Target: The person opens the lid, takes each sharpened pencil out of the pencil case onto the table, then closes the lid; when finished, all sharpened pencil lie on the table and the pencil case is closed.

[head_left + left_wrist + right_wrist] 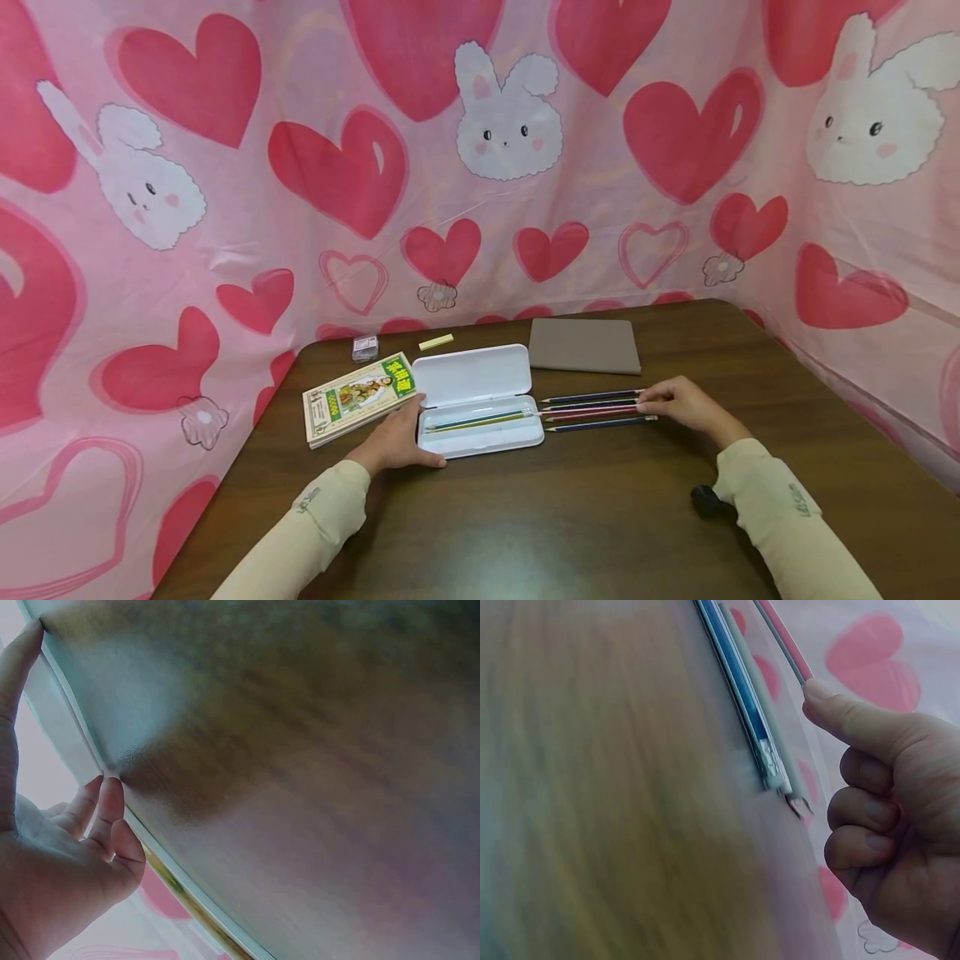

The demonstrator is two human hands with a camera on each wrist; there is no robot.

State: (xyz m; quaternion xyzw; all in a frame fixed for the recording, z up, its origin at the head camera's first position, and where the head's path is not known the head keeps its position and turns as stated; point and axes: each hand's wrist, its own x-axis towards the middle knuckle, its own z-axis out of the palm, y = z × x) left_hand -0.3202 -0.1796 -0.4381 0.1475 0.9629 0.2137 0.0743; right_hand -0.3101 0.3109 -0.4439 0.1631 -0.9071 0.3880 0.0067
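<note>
"Where was the red pencil [785, 636]?"

"Just to the right of the white pencil case [498, 440], its tip pointing at the case's right end; the right hand [686, 406] pinched its other end in the fingertips, the remaining fingers curled in towards the palm."

"Did it lie alone?"

"No; other pencils lay roughly side by side about it on the table, with a dark blue pencil [600, 423] on the near side of the row; I could not tell from the head view whether the neighbouring ones touched."

"And the case?"

"It stood open, its lid [472, 375] raised at the back; a few pencils [480, 421] lay lengthwise in the tray; the left hand [393, 437] rested against its left end, thumb spread wide from the fingers, thumb at the near corner."

"What was around them?"

"A book [360, 396] with a printed cover just left of the case; behind, a small box [365, 347], a yellow strip [436, 342] and, towards the right, a grey-brown notebook [583, 346]; all sat on a dark wooden table [510, 525]; beyond hung a pink cloth [585, 175] with hearts and rabbits."
</note>
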